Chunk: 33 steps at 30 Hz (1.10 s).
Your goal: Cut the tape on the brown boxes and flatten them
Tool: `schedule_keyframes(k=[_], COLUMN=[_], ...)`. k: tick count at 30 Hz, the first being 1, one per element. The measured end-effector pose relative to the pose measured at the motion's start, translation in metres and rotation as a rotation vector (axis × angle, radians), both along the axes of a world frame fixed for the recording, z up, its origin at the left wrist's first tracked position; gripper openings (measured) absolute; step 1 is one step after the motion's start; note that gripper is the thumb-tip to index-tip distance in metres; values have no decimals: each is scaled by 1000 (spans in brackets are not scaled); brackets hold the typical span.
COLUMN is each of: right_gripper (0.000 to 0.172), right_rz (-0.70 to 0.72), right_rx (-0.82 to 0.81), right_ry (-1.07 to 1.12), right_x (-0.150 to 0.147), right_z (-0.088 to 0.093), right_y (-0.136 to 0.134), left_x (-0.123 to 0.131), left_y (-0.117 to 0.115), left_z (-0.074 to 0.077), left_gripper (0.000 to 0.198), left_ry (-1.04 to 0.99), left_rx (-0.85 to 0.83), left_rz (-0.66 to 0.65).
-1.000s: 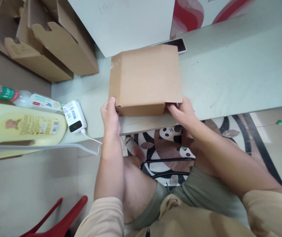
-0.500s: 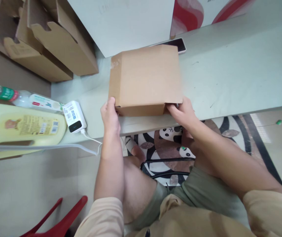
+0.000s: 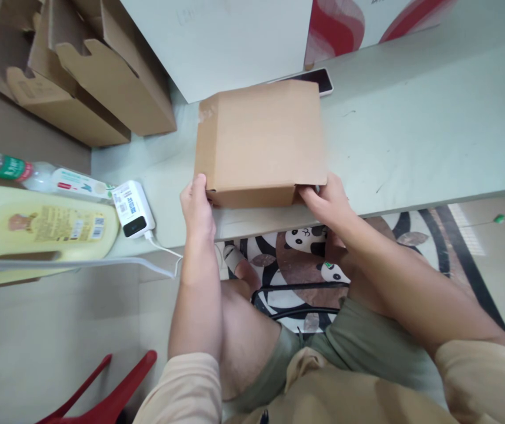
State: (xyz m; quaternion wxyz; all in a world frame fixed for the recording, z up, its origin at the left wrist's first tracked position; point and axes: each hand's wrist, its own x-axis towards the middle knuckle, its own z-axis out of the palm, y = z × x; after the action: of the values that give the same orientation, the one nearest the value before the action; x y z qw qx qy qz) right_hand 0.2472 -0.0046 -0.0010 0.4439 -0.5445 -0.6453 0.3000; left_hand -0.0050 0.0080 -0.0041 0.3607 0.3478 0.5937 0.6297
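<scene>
I watch the left hand (image 3: 198, 209) closed on the near left corner of the cardboard box (image 3: 265, 141), thumb laid over the top edge and the other fingers mostly out of my sight. The right hand (image 3: 329, 200) grips the near right corner, its thumb tucked under the overhanging flap; most of its fingers are hidden from me, so I cannot tell how tightly they curl. The box sits between both hands, near the front edge of the pale table (image 3: 411, 135). Just behind it I make out a dark-screened device (image 3: 322, 78), partly covered, and then a large white box (image 3: 226, 47) with a red-printed panel (image 3: 341, 29) beside it. Left of the cardboard box, some way off, I have a small white gadget (image 3: 131, 206) with a cable (image 3: 164, 250) plugged in, and beyond it a yellow bottle (image 3: 58, 224) on its side and a green-labelled clear bottle (image 3: 12, 168). Open brown cartons (image 3: 115, 88) stand at the back left, and below the table I see a panda-patterned mat (image 3: 274, 253)
</scene>
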Motion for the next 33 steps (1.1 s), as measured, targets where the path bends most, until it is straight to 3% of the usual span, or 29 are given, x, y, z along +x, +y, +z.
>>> schedule_keyframes(k=[11,17,24,28,33], right_gripper=[15,44,58,50,48], right_rz=[-20,101,-100,-120,-273], right_rx=[-10,23,40,63,54], right_ry=[22,149,156,252,376], right_x=[0,3,2,3,10], right_z=[0,-6,-11,-8,-7], right_y=[-1,-2,0,0,7], left_x=[0,-1,3,4,-2], left_y=[0,0,-2,-3,0], left_z=[1,0,3,4,0], left_gripper=[44,51,52,46,39], left_ry=[-26,-35,-45,-57,-97], left_rx=[9,-3,-39,-18,5], left_rz=[0,-27,-63,-85,-27])
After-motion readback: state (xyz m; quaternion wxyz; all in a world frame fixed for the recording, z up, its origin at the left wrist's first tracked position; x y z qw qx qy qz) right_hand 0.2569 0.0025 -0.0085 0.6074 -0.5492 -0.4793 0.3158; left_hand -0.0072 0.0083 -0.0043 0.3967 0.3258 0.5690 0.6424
